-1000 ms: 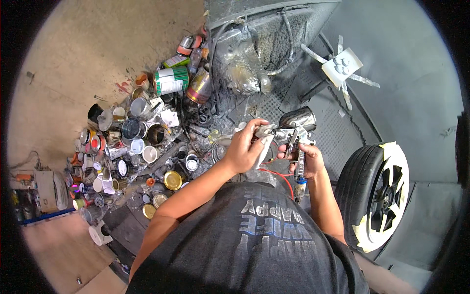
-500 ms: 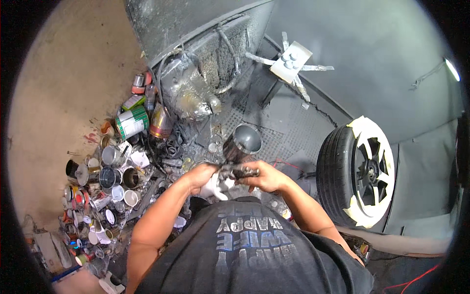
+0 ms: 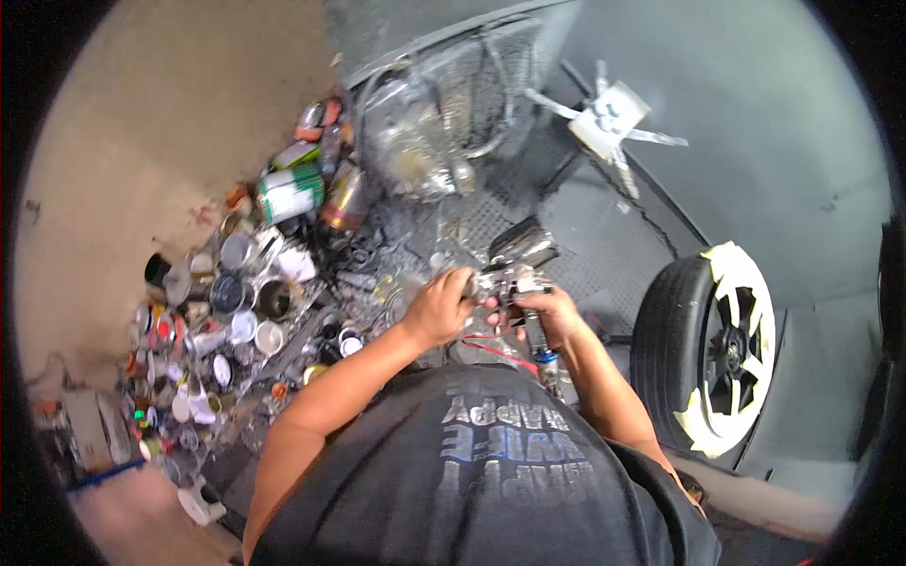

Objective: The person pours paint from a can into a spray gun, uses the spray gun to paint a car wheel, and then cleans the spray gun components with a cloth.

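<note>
In front of my shirt, both hands hold a metallic spray gun. My left hand is closed, its fingertips gripping the left end of the gun. My right hand is wrapped round the body near the top of the handle. A dark, glossy cup lies tilted just beyond the gun and seems joined to it; its opening does not show. Below the handle is a blue-ringed fitting, with a red hose close by.
Many cans, cups and lids crowd the floor at left. A wheel with a tyre and masked rim stands at right. Beyond, a stand with taped arms holds small round pieces. A plastic-wrapped object rests against the grey wall panel.
The view has shifted, and my hands have moved right with the gun. Its cup, earlier showing a round grey opening, is now tipped. The white piece by my left hand no longer shows.
</note>
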Demonstrator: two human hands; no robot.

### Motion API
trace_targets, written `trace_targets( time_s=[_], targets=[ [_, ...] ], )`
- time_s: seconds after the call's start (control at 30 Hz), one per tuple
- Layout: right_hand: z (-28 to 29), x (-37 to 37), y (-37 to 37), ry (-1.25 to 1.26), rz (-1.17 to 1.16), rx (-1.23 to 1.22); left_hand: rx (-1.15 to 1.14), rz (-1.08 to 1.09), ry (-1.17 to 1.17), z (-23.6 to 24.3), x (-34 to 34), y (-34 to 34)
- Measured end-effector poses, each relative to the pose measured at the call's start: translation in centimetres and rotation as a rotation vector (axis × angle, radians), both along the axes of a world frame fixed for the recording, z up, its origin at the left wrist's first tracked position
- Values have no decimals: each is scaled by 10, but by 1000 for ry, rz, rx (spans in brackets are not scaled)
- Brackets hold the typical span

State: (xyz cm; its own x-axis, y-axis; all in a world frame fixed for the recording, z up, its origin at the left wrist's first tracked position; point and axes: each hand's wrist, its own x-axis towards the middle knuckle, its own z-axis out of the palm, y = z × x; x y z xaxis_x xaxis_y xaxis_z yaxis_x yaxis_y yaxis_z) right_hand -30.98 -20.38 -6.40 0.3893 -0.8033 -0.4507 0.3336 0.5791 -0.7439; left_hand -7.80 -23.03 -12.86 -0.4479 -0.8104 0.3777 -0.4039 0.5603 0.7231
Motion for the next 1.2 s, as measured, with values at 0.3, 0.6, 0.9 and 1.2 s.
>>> trace_targets(
  time_s=[0.3,0.6,0.9,1.2],
  targets=[
    [25,9,-13,290,378,-326,1420,-582,850,-3,36,16],
    [23,17,-25,191,502,-371,281,99,-39,60,40,46],
    [10,17,-34,30,554,-50,255,339,-111,65,20,90],
    [-22,0,-13,56,1293,-412,1268,23,1514,-3,-55,226]
  ],
)
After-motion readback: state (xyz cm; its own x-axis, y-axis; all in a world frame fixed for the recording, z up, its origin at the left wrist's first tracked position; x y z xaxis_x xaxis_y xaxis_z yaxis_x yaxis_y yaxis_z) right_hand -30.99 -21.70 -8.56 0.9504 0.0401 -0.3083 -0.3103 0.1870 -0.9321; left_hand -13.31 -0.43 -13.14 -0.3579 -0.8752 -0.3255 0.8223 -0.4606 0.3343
